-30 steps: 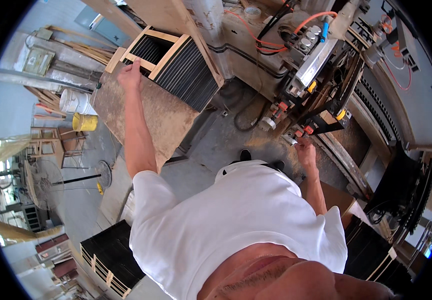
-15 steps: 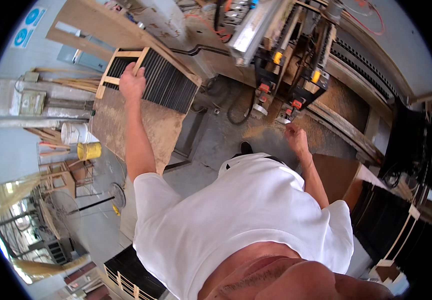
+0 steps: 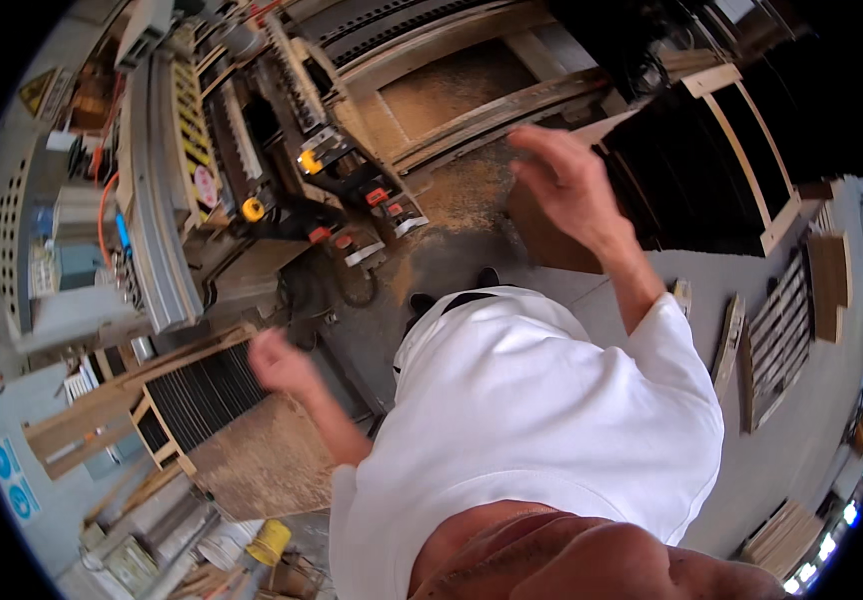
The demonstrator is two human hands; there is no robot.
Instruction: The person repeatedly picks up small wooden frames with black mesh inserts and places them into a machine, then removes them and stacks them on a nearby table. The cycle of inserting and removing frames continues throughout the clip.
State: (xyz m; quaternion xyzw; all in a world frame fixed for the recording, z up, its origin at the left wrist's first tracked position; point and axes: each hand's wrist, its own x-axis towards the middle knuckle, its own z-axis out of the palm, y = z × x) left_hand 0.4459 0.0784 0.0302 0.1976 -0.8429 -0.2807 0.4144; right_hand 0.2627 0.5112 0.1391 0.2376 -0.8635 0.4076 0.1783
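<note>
My left hand [image 3: 284, 362] is smeared by motion beside a row of dark narrow slats [image 3: 207, 395] with pale wooden end strips. Its fingers are too blurred to read, and nothing shows in its grasp. Under the slats is a worn brown board top [image 3: 262, 460]. Raised at the right, my right hand [image 3: 567, 185] is open with its fingers stretched out and holds nothing. It is nearest a large stack of dark panels [image 3: 687, 165], which has a pale wooden frame [image 3: 742, 150] at its outer side.
Ahead stands a woodworking machine [image 3: 297, 200] with two long rails and yellow knobs. Sawdust [image 3: 462, 200] covers the floor by it. A yellow bucket [image 3: 270, 542] is at the lower left; a slatted wooden rack [image 3: 780, 340] and a pile of boards [image 3: 784, 535] are to the right.
My view has turned to the right. My left hand has come off the pale wooden strip on the slats. My right hand has risen and moved toward the dark panel stack, its fingers opening out.
</note>
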